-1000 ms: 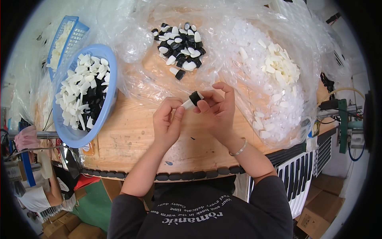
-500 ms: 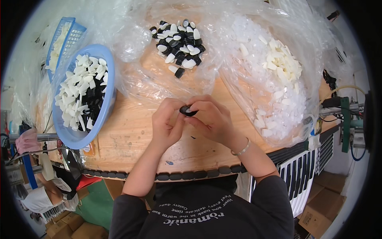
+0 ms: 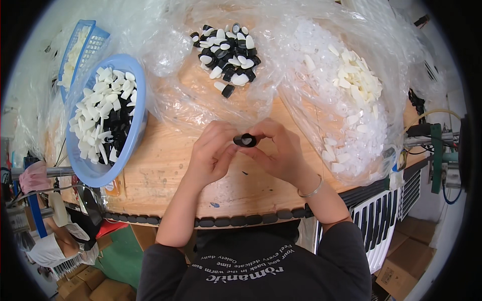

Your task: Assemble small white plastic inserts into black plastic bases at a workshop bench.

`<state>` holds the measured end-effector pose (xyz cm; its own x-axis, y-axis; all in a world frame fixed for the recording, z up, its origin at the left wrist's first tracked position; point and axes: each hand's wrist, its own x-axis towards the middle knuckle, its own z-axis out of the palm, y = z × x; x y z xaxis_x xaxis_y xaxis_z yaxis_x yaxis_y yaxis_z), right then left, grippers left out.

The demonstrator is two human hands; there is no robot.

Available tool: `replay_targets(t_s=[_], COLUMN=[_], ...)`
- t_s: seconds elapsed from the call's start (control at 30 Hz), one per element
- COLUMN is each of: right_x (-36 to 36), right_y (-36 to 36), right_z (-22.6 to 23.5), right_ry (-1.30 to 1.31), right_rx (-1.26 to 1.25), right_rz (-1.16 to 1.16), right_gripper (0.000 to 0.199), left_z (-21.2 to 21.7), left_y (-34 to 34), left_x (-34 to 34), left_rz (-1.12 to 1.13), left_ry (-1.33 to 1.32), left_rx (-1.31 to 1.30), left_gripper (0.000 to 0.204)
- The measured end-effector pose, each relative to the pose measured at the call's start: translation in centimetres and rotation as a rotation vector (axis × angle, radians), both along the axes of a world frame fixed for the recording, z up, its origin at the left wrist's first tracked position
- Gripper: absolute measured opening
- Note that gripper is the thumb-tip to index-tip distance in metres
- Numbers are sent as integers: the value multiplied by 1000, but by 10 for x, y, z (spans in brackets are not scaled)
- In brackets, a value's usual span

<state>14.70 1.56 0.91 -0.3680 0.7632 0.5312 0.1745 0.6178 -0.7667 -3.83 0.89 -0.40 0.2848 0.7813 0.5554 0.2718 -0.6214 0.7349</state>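
Observation:
A small black hollow oval piece [image 3: 245, 141], with a paler spot inside its opening, is held in front of me over the table. My right hand [image 3: 279, 152] pinches it between thumb and bent index finger from the right. My left hand [image 3: 213, 152] is closed, its thumb and fingertips against the piece's left end; whether anything else is in those fingers is hidden. Beyond both hands, a pile of black pieces and white oval pieces [image 3: 228, 55] lies on the table, some of them joined together.
At left stands a blue oval basin [image 3: 139, 131] of white and black pieces, a blue basket [image 3: 95, 42] behind it. On the right, clear plastic sheeting [image 3: 296, 108] holds translucent bits and cream oval pieces [image 3: 357, 80]. Black pieces line the table's front edge [image 3: 246, 220].
The black piece has shifted slightly right and turned so its opening faces up toward me. My right hand has moved a little to the right with it; my left hand has stayed close.

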Motion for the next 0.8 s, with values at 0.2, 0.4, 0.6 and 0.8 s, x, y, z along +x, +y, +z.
replay_targets(t_s=[0.2,0.4,0.6,0.8], right_x=[-4,-4,-4,1], right_y=[4,2,3,3], right_z=[-5,0,1,6], right_ry=[-22,-51,-78,-53], right_rx=[248,255,241,168], right_rz=[-46,-73,-65,-22], right_gripper=[37,25,19,14], left_z=[-5,-4,-4,-8], left_y=[1,-1,-6,-4], left_x=[3,6,9,6], left_rz=[52,90,95,63], left_ry=[-48,-55,-119,-142], left_rx=[-1,55,-19,-12], left_gripper=[32,34,36,35])
